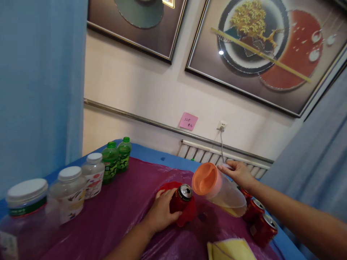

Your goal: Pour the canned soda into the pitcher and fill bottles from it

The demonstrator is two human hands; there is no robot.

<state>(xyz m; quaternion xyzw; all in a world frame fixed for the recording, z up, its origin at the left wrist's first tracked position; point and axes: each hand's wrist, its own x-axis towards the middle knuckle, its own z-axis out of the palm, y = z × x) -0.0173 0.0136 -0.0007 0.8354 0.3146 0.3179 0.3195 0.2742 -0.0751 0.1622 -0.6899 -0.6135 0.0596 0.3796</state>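
Observation:
My left hand (162, 211) is wrapped round a red drink can (179, 202) with an opened top. Under and around the can shows a red scalloped dish or funnel (191, 213); its exact kind is partly hidden. To the right, my right hand (238, 174) grips a clear plastic pitcher (227, 193) by its handle side. The pitcher is tilted left, its orange lid (205, 178) facing the can, with some yellowish liquid lying along its lower wall. No stream of liquid can be made out between pitcher and can.
Several red cans (264, 228) stand at the right. A yellow cloth (230, 249) lies at the front. Along the left are clear jars with white lids (71, 193) and two green bottles (110, 162). Purple plastic sheeting (108, 220) covers the table; dark wet patches show on it.

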